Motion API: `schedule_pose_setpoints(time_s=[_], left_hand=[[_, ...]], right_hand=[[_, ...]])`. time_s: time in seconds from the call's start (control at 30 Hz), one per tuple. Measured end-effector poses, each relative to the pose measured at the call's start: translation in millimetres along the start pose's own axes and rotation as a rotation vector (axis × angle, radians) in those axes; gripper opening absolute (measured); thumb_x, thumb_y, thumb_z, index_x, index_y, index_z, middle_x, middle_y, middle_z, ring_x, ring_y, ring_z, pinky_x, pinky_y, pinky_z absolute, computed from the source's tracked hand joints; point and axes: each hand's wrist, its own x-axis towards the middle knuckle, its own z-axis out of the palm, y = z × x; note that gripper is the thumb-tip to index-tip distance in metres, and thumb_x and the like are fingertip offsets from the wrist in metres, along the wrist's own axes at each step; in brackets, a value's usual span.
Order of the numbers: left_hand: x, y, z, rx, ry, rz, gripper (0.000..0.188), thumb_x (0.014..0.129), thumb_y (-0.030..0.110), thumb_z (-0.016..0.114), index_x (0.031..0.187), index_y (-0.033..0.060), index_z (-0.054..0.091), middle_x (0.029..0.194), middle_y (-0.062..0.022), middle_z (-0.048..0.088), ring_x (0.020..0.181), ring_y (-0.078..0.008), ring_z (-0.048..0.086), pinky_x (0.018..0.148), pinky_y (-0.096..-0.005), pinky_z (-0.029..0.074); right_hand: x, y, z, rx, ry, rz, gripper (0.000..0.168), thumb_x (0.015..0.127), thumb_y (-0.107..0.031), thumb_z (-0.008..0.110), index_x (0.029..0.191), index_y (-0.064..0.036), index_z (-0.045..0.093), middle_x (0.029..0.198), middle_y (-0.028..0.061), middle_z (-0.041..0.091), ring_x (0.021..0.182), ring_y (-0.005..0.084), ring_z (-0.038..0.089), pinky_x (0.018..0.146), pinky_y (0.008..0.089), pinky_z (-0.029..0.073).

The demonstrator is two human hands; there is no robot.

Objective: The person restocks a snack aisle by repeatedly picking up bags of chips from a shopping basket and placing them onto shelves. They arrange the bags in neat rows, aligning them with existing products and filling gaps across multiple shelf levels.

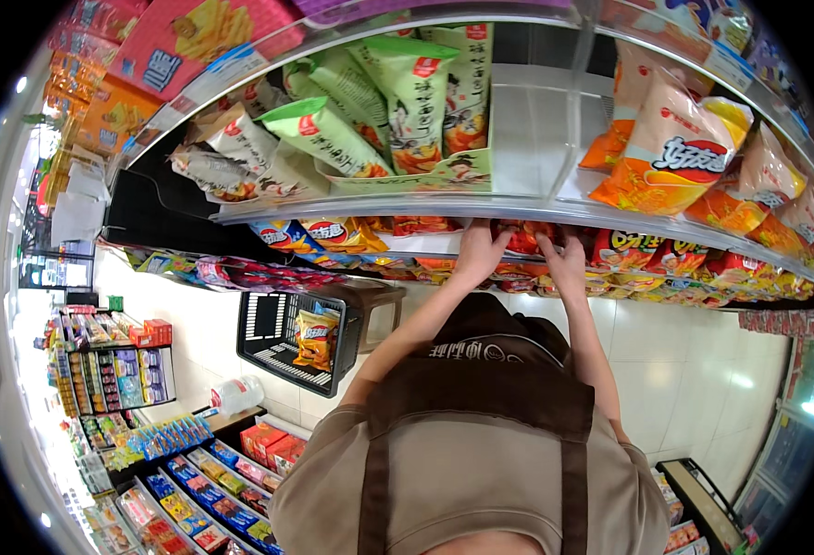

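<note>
Both my hands reach onto a shelf of snack bags, just under the clear-fronted shelf edge. My left hand point(480, 251) and my right hand point(563, 262) are on either side of a red snack bag point(522, 237), with fingers touching it; the fingertips are partly hidden under the upper shelf. Left of my left hand, another red bag point(422, 225) and a yellow-orange bag point(344, 234) lie on the same shelf. To the right of my right hand are dark red and green bags point(625, 250). On the shelf above stand green bags point(417, 104) in a display box and orange-beige chip bags point(677, 149).
A black plastic basket point(350, 347) holding snack bags point(316, 340) stands on the floor beside a brown stool point(379, 312). A large clear water bottle point(239, 395) and racks of packaged snacks point(205, 499) are behind, at lower left. A low shelf unit point(705, 506) stands at lower right.
</note>
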Motion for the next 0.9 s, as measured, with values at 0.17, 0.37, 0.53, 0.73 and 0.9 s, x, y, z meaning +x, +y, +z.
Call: schedule_pose_setpoints(time_s=[0.17,0.37,0.53,0.73,0.9], left_hand=[[-36.7,10.3,-35.0,-0.13,0.093,0.074,0.06,0.087,0.024,0.072,0.133,-0.0059,0.049,0.129,-0.029,0.056,0.116,-0.0471,0.055,0.099,-0.0461,0.046],[-69.0,-32.8,-60.3,-0.253,0.187,0.1,0.065,0.087,0.004,0.073,0.143,-0.0028,0.041,0.132,-0.0171,0.057,0.114,-0.0216,0.059,0.097,-0.0329,0.048],[-85.7,-39.2,-92.1,-0.427,0.205,0.019,0.065,0.085,-0.001,0.072,0.144,0.0002,0.043,0.14,-0.0152,0.053,0.124,-0.0219,0.055,0.105,-0.033,0.044],[-87.0,-69.1,-103.2,-0.388,0.294,0.023,0.067,0.084,0.0,0.073,0.143,-0.0013,0.042,0.139,-0.0163,0.052,0.125,-0.0246,0.055,0.105,-0.0346,0.044],[-77.4,-81.8,-111.8,-0.357,0.323,0.027,0.066,0.083,0.0,0.072,0.142,-0.0015,0.043,0.134,-0.0174,0.055,0.121,-0.0275,0.057,0.103,-0.0358,0.045]], right_hand=[[-31.6,-44.9,6.9,0.057,-0.054,-0.106,0.064,0.086,-0.011,0.075,0.14,0.006,0.046,0.122,0.018,0.065,0.111,0.0212,0.063,0.095,0.0327,0.05],[-62.0,-78.0,42.5,0.175,-0.152,-0.147,0.081,0.081,-0.003,0.078,0.148,0.005,0.034,0.132,0.0173,0.058,0.117,0.022,0.061,0.1,0.0335,0.05],[-68.7,-95.2,70.9,0.139,-0.186,-0.199,0.084,0.074,-0.01,0.083,0.144,0.004,0.039,0.137,0.0219,0.052,0.123,0.0331,0.056,0.105,0.0387,0.046],[-60.9,-106.7,97.8,0.002,-0.192,-0.254,0.078,0.075,-0.011,0.082,0.141,0.004,0.042,0.13,0.0238,0.055,0.118,0.0385,0.057,0.1,0.0401,0.047],[-51.9,-102.8,118.6,-0.084,-0.173,-0.333,0.076,0.077,-0.014,0.081,0.14,0.003,0.043,0.128,0.0245,0.055,0.115,0.0426,0.056,0.097,0.0437,0.048]])
